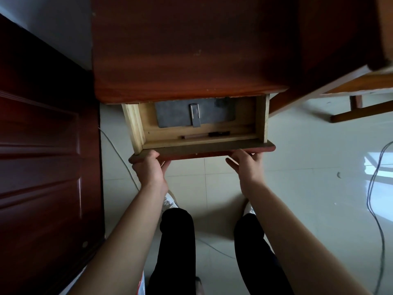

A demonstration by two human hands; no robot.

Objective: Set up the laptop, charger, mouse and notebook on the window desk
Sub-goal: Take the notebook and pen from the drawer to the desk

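Note:
A reddish-brown wooden desk (191,50) fills the upper middle of the view. Its drawer (212,148) is pulled partly out below the top. My left hand (150,167) grips the drawer front near its left end. My right hand (246,165) grips it near the right end. Inside lies a grey notebook-like folder (174,114) with a metal clip (195,114) on it; its far part is hidden under the desk top. A pen (204,135) lies along the drawer's front wall. No laptop, charger or mouse is in sight.
A dark wooden door (42,156) stands close on the left. Pale glossy floor tiles (308,188) spread to the right, with a dark cable (374,209) across them and a thin white cable (119,150) by the door. Another wooden furniture frame (361,111) stands at the upper right.

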